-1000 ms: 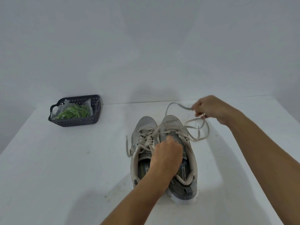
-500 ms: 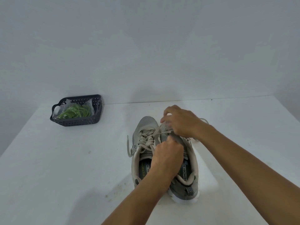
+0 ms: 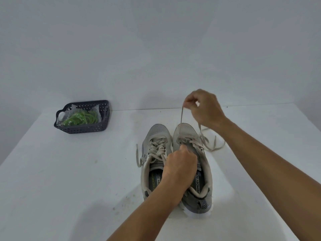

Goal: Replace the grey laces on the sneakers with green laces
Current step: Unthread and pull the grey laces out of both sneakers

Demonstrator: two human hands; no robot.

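Two grey sneakers stand side by side on the white table, toes pointing away from me. The left sneaker (image 3: 157, 136) is still laced with a grey lace. My left hand (image 3: 180, 162) is curled over the tongue of the right sneaker (image 3: 205, 173) and holds it down. My right hand (image 3: 203, 108) is raised above that shoe's toe and pinches its grey lace (image 3: 181, 119), drawn up taut from the lowest eyelets. Loose loops of the same lace lie on the table right of the shoe. Green laces (image 3: 81, 117) sit in a clear bag inside the basket.
A dark grey perforated basket (image 3: 86, 130) stands at the back left of the white table (image 3: 69, 180), near the wall. The table's far edge meets a plain grey wall. Faint smudges mark the tabletop in front of the shoes.
My right hand went from the far right down to the right shoe's eyelets, then lifted up above the toe with the grey lace drawn taut. My left hand stayed on the tongue.
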